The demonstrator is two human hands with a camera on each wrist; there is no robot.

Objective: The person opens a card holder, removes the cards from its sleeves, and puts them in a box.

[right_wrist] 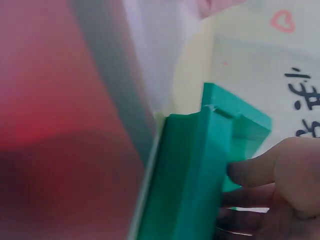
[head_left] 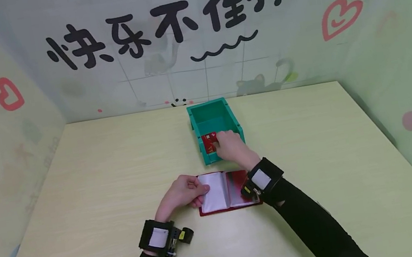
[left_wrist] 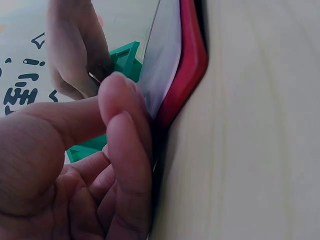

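A small card album [head_left: 214, 193] with a red cover and clear sleeve pages lies open on the table. My left hand [head_left: 185, 191] holds its left edge, the thumb on the page. In the left wrist view, my left fingers lie against the red cover's edge [left_wrist: 192, 65]. My right hand [head_left: 231, 146] reaches into the near end of a green bin [head_left: 194, 126], fingertips at a red card [head_left: 210, 143]. The bin wall [right_wrist: 200, 165] hides part of those fingers in the right wrist view, so a pinch cannot be made out. Red shows in the album's right sleeve [head_left: 237, 182].
The bin stands just behind the album on a pale wooden table [head_left: 113, 162]. A printed backdrop [head_left: 197, 75] with black writing rises at the table's far edge. My right forearm [head_left: 306, 216] passes over the album's right side.
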